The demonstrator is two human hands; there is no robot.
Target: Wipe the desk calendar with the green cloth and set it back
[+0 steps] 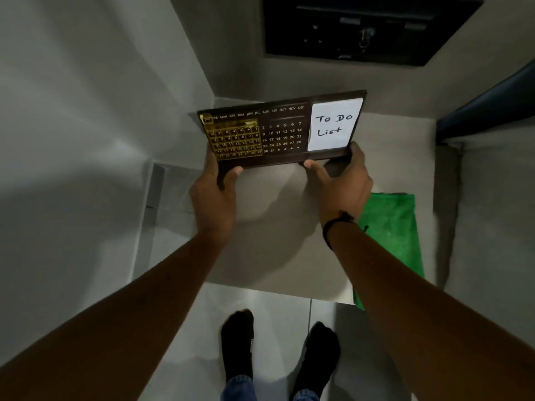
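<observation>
The desk calendar (282, 131) is a dark brown board with month names, white date numbers, a gold sliding frame on its left half and a white "To Do List" note pad on its right. It is held upright above the far part of a small grey table (275, 227). My left hand (215, 195) grips its lower left corner. My right hand (341, 180) grips its lower right edge under the note pad. The green cloth (390, 227) lies flat on the table's right side, partly hidden by my right forearm and hanging over the front edge.
White walls close in on the left and behind the table. A dark wall-mounted screen (367, 27) hangs above. A dark blue edge (486, 105) juts in at the right. My feet in black socks (278, 351) stand on a pale tiled floor.
</observation>
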